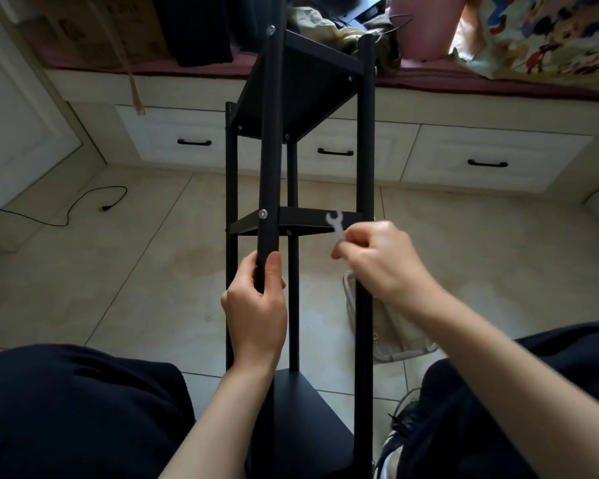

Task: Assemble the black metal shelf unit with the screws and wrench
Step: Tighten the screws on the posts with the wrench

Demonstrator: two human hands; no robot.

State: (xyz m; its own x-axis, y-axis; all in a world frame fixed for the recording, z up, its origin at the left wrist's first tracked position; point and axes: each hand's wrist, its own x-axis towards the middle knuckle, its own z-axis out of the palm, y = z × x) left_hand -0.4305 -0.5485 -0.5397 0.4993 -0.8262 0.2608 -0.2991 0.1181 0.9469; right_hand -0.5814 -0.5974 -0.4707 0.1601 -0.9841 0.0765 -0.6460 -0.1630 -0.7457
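Shelf unit (305, 219) is seen lying lengthwise between the knees, over tiled floor (153, 288). One black post (268, 160) is gripped by the curled left hand (256, 305); a small wrench (336, 226) is pinched in the right hand (377, 257), beside the middle shelf.

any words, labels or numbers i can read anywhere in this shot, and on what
No text can be read in this view.
Cardboard box on the ledge: dark printed marks, too blurred to read.
Cartoon-print fabric: pictures only, no legible words.
Wrench and black shelf unit: no markings visible.
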